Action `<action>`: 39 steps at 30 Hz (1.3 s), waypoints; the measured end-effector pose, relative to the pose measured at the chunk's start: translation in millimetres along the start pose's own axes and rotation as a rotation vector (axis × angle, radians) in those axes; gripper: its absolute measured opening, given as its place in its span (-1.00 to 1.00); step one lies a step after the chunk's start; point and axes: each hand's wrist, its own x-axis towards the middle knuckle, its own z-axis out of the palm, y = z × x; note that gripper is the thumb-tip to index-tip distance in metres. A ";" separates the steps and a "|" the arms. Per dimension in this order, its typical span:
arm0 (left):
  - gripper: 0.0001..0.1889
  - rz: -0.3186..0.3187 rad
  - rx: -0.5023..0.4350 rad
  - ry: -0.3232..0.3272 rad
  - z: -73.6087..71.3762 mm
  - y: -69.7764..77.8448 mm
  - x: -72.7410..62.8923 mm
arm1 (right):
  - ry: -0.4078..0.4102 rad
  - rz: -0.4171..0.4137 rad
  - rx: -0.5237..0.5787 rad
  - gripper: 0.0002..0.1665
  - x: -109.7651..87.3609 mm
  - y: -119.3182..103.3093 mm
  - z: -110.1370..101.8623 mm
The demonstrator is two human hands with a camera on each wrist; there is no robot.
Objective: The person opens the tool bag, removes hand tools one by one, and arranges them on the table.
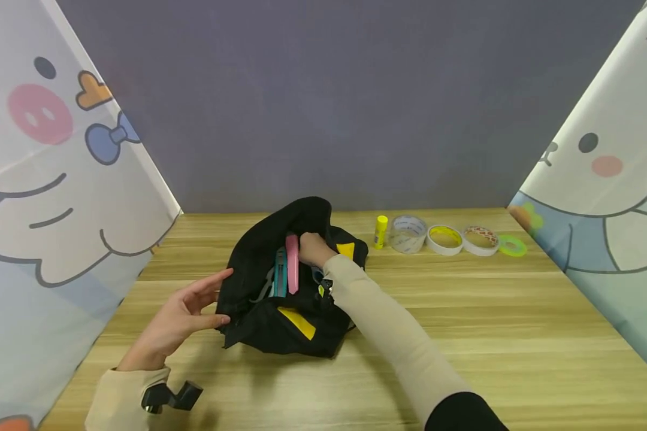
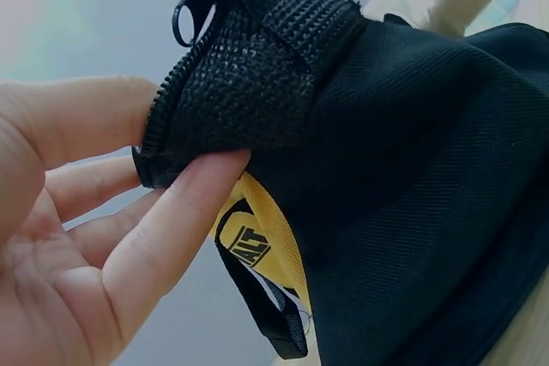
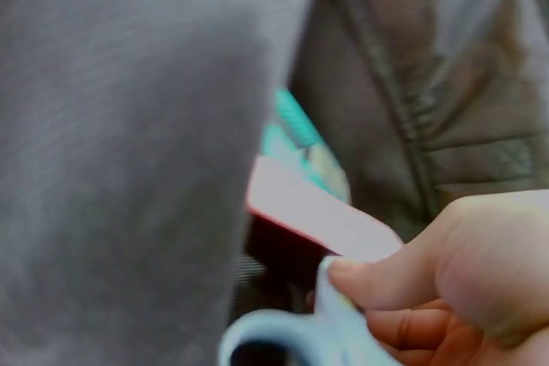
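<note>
I have the left hand [image 1: 175,320] pinching the bag [image 1: 253,251], likely to steady it, the right hand [image 1: 314,250] gripping a blue handle [image 3: 339,332].

Cartoon panels [image 1: 27,161], apparently fabric, flank a grey wall [image 1: 345,102] behind the wooden table [image 1: 517,323].

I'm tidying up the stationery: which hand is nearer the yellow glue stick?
The right hand: it's inside the black bag, just left of the glue stick. The left hand is farther, at the bag's left edge.
</note>
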 end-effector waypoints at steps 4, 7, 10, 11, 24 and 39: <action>-0.20 -0.008 0.017 0.001 0.6 -0.7 0.8 | 0.000 0.012 0.090 -0.34 -1.0 -1.9 -16.4; -0.20 -0.020 0.026 0.007 0.9 -1.3 0.7 | -0.015 0.057 0.139 -0.44 9.4 3.9 -18.1; -0.19 -0.028 0.033 0.013 1.0 -1.5 0.6 | -0.040 0.093 0.225 -0.73 15.5 7.4 -19.3; -0.19 -0.028 0.037 0.015 0.8 -1.1 0.5 | -0.062 0.105 0.272 -0.87 13.1 5.1 -22.5; -0.20 -0.047 0.066 0.006 2.3 1.8 3.7 | -0.118 0.032 0.564 -0.66 0.7 1.8 -49.5; -0.20 -0.058 0.069 0.012 4.1 1.7 3.2 | -0.012 -0.039 0.728 -0.69 -28.9 9.8 -77.6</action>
